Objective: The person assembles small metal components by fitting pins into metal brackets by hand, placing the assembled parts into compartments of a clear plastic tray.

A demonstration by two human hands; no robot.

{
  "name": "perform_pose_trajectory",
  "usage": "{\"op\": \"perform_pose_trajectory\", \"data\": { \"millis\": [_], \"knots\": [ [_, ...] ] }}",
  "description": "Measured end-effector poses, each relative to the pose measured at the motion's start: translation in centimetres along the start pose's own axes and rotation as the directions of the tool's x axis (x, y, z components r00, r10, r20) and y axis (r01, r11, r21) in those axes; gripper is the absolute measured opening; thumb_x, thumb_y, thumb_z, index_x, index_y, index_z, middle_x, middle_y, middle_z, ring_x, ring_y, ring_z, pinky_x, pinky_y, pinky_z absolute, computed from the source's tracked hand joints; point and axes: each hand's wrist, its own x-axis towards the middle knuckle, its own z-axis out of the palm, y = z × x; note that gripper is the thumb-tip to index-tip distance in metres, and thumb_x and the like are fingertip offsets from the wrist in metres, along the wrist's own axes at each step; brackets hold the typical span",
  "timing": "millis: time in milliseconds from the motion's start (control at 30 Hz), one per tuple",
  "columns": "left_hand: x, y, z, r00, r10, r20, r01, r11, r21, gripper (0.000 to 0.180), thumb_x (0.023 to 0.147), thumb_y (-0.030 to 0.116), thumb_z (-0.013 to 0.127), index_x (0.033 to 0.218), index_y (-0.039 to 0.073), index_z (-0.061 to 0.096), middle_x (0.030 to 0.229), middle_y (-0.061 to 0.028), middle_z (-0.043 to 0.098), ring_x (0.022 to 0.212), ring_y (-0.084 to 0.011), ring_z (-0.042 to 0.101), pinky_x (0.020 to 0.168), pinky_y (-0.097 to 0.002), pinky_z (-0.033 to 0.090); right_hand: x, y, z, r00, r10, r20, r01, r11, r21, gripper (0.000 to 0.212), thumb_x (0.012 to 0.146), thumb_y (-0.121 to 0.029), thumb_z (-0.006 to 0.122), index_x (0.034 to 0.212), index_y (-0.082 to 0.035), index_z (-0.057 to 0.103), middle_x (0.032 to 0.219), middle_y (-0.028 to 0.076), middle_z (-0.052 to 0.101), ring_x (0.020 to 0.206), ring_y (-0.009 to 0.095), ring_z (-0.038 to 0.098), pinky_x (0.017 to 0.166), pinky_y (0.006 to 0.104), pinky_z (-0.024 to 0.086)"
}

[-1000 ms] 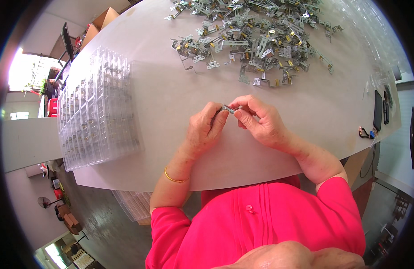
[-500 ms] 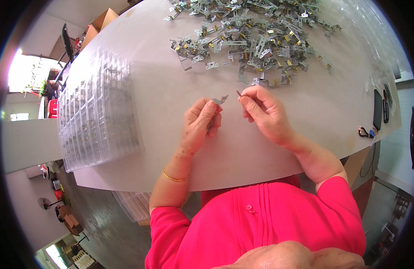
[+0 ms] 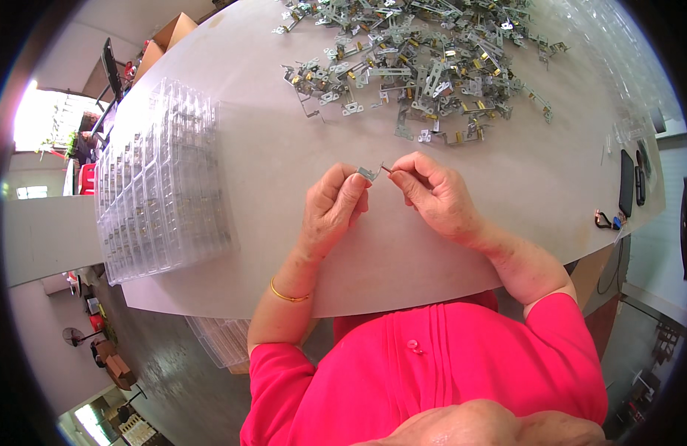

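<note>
Big heap of loose metal brackets (image 3: 425, 74) across the far side of the pale counter (image 3: 269, 186), silvery with some brass-yellow bits, pieces overlapping, a few strays at its near edge. Stack of clear compartmented plastic trays (image 3: 165, 186) at left, small metal parts visible through the walls, glare on the upper part. More clear plastic packaging (image 3: 626, 59) along the far right rim. Right edge: black flat object (image 3: 626, 183), slim dark tool (image 3: 640, 185) next to it, small black-and-blue item (image 3: 609, 221) nearer the person. Off the counter: open cardboard box (image 3: 166, 43) upper left, more clear trays (image 3: 218, 340) below the near edge, standing fan (image 3: 73, 336) on the left.

Metal piece (image 3: 368, 174): small, grey, shiny, bent, a flat part plus a thin angled end pointing right. It's up between the hands, on the near side of the heap. Left hand (image 3: 334, 204) pinches it, thumb on top; fingers hide part of it. Right hand (image 3: 436, 197) pinches a thin dark rod (image 3: 387, 169) between thumb and forefinger, tip right by the angled end; can't tell if touching. Gold bangle (image 3: 289, 294) on left forearm.
</note>
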Motion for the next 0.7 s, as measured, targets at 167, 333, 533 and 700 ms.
{"op": "perform_pose_trajectory", "data": {
  "millis": [167,333,533,700],
  "knots": [
    [-0.1,-0.3,0.4,0.985,0.172,0.015,-0.169,0.945,0.278,0.016,0.101,0.017,0.060,0.094,0.001,0.060,0.065,-0.0019,0.054,0.056,-0.0077,0.048,0.052,-0.0252,0.039,-0.1,0.1,-0.1,0.999,0.024,0.040,-0.025,1.000,0.016,0.010,0.102,-0.012,0.057,0.104,-0.004,0.061,0.074,0.000,0.060,0.068,0.006,0.056,0.061,0.0246,0.047],
    [-0.3,-0.7,0.3,0.978,0.207,0.034,-0.204,0.899,0.389,0.012,0.095,0.011,0.067,0.092,0.002,0.060,0.065,-0.0058,0.052,0.054,-0.0120,0.050,0.051,-0.0291,0.040,0.2,-0.2,-0.4,0.975,0.152,0.164,-0.200,0.921,0.335,0.018,0.105,-0.014,0.048,0.114,-0.003,0.059,0.091,0.001,0.063,0.081,0.008,0.059,0.075,0.0249,0.052],
    [-0.1,-0.5,1.0,0.934,0.333,0.134,-0.354,0.797,0.488,0.014,0.087,0.007,0.073,0.091,0.002,0.060,0.067,-0.0093,0.055,0.052,-0.0210,0.051,0.050,-0.0324,0.042,0.3,1.5,-0.4,0.983,-0.001,0.184,-0.038,0.976,0.212,0.012,0.101,-0.007,0.056,0.111,-0.005,0.061,0.099,0.000,0.062,0.087,0.008,0.059,0.080,0.0263,0.052],
    [-0.2,-0.4,1.3,0.922,0.360,0.145,-0.383,0.788,0.482,0.015,0.086,0.008,0.074,0.091,0.003,0.061,0.068,-0.0085,0.057,0.053,-0.0206,0.055,0.050,-0.0331,0.044,0.5,1.3,0.1,0.980,-0.200,-0.016,0.199,0.958,0.206,0.007,0.100,-0.007,0.060,0.106,-0.005,0.063,0.094,-0.002,0.062,0.089,0.007,0.060,0.081,0.0249,0.051]
  ]
}}
